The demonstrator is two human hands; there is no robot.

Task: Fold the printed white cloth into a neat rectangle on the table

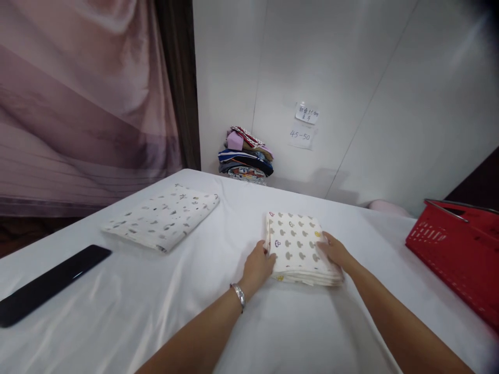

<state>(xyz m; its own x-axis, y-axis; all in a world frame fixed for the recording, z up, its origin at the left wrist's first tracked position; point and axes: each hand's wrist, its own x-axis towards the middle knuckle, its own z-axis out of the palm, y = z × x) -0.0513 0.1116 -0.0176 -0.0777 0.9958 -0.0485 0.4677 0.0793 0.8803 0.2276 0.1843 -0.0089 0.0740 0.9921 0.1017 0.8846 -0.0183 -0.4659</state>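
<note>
**Folded cloth squared between both hands**

Folded cloth (pixel 298 244), cream with small mushroom prints, lying flat near the middle of the surface (pixel 117 322), stacked layers showing at the near edge. Left hand (pixel 258 266) pressed against the cloth's left edge, fingers curled at the side, not clearly pinching any layer. Right hand (pixel 336 253) laid on the right near corner, fingers flat and spread over the top, pressing rather than gripping. Bracelet (pixel 238 295) on the left wrist.

Step in hand, by the look of it: tidying a finished fold, edges being evened. Next move likely calling for a grip under the whole bundle so the layers stay together, or one more fold across.

Further out: second folded cloth (pixel 163 218) with grey prints, well apart to the left. Black bar (pixel 47 284) at the far left edge. Red basket (pixel 460 254) at the right. Pile of clothes (pixel 245 156) against the wall, paper notes (pixel 304 124) stuck above it. Curtain (pixel 78 104) on the left.
</note>
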